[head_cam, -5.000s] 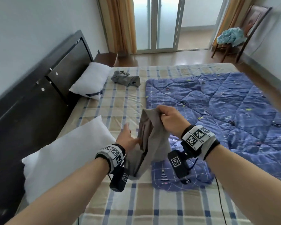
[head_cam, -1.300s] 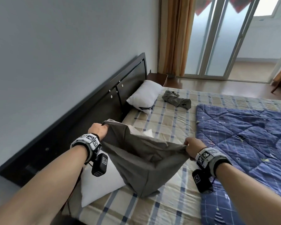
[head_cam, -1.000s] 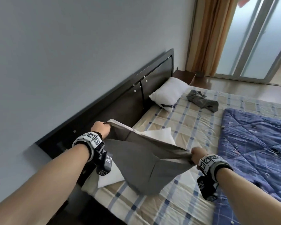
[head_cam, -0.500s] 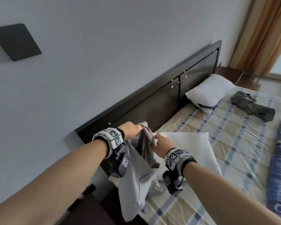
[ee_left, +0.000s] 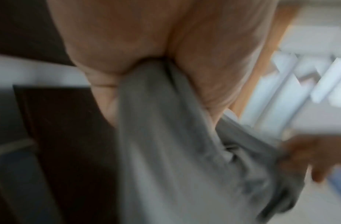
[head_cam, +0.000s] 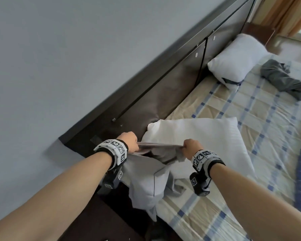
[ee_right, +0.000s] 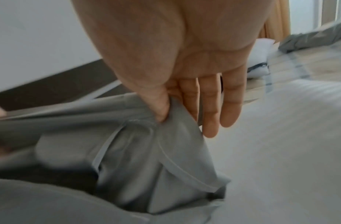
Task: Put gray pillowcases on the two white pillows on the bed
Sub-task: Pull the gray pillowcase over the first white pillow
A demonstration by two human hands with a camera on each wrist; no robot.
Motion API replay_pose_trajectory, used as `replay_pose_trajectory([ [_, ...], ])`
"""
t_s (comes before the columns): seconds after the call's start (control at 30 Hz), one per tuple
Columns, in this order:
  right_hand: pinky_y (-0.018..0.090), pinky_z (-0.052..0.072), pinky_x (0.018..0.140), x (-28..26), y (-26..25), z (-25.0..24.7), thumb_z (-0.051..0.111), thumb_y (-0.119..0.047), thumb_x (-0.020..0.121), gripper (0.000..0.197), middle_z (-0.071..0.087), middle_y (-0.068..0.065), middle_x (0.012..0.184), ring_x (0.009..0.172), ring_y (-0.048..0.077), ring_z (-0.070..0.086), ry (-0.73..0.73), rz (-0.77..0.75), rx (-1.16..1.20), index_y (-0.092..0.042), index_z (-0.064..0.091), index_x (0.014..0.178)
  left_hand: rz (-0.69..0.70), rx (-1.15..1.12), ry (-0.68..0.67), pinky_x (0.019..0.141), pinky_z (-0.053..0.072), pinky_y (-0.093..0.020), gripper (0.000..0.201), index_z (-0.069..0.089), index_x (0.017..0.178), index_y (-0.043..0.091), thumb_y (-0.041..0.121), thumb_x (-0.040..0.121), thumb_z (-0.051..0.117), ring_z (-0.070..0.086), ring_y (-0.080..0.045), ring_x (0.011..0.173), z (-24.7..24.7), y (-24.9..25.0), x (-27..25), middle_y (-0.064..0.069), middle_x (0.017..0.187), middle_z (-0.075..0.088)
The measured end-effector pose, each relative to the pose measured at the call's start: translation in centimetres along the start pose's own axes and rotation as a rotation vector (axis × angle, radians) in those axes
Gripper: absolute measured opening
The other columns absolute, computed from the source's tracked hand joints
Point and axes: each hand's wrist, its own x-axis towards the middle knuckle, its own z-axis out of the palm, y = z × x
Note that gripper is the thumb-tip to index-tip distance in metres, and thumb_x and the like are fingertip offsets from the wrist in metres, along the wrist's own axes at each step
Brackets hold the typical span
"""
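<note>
Both hands grip the opening hem of the gray pillowcase [head_cam: 146,180]: the left hand [head_cam: 129,141] bunches it in a closed fist, the right hand [head_cam: 191,147] pinches it between thumb and forefinger, other fingers extended. The near pillow [head_cam: 198,136] lies on the bed [head_cam: 250,110] just beyond the hem.

Risk: the light pinch may slip, closing the opening.

Only the right wrist view shows the pinch; only the head view shows the far pillow [head_cam: 236,58] and the second pillowcase [head_cam: 285,79].
</note>
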Motion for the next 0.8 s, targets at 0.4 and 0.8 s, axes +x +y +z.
replay_pose_trajectory([
  [0.4,0.039,0.052,0.084,10.4,2.9,2.5,0.075,-0.045,0.075,0.075,0.053,0.011,0.129,0.108,0.033,0.060,-0.109,0.043,0.111,-0.014,0.043,0.135,-0.050,-0.612,0.076,0.059,0.037,-0.029,0.014,0.065,0.077,0.005,0.013,0.085,0.057,0.052,-0.022,0.066,5.5,-5.4,7.3,-0.009,0.065,0.056],
  [0.8,0.051,0.039,0.106,20.6,7.1,11.2,0.085,-0.027,0.068,0.114,0.002,0.016,0.158,0.130,0.048,0.039,-0.167,0.043,-0.221,-0.019,0.005,0.150,-0.189,-0.904,0.040,0.093,0.052,-0.050,0.047,0.074,0.086,0.015,0.053,0.064,0.058,0.069,-0.028,0.096,12.2,-6.9,11.6,-0.009,0.093,0.075],
])
